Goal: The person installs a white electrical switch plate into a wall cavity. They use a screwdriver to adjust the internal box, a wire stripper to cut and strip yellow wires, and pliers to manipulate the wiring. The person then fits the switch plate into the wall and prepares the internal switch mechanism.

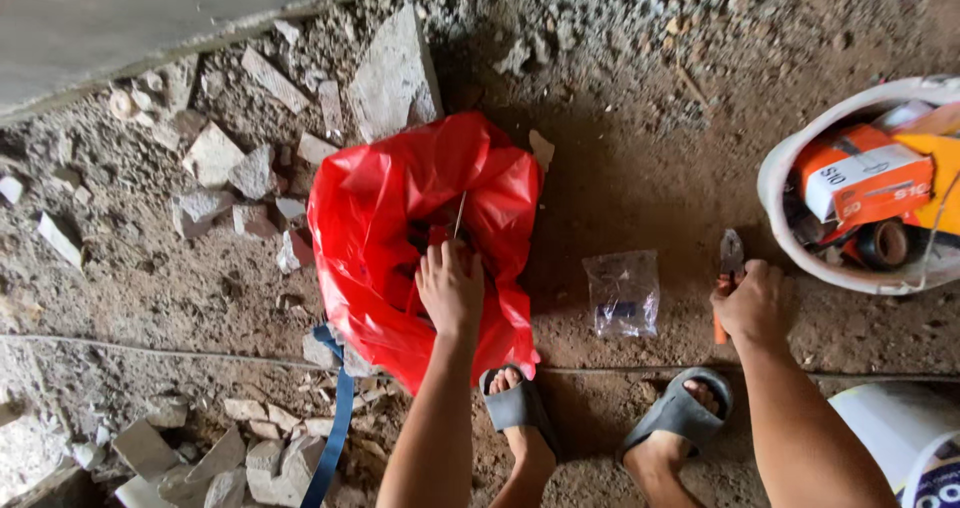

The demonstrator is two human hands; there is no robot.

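Observation:
A red plastic bag (385,218) lies open on the dirt floor. My left hand (450,286) reaches into its mouth, fingers closed on a thin metal rod or wire (459,214) that sticks up out of the bag. My right hand (752,303) rests on the ground to the right, gripping pliers with orange handles (728,273), jaws pointing away from me. A small clear plastic packet (623,291) lies on the dirt between the two hands. My feet in grey sandals (676,410) are planted just below.
A white bucket (780,168) at the right edge holds orange boxes and a roll of black tape. Broken concrete rubble (220,158) is piled left of the bag and at the bottom left. A blue strap (337,428) lies under the bag. Another white container (895,433) sits bottom right.

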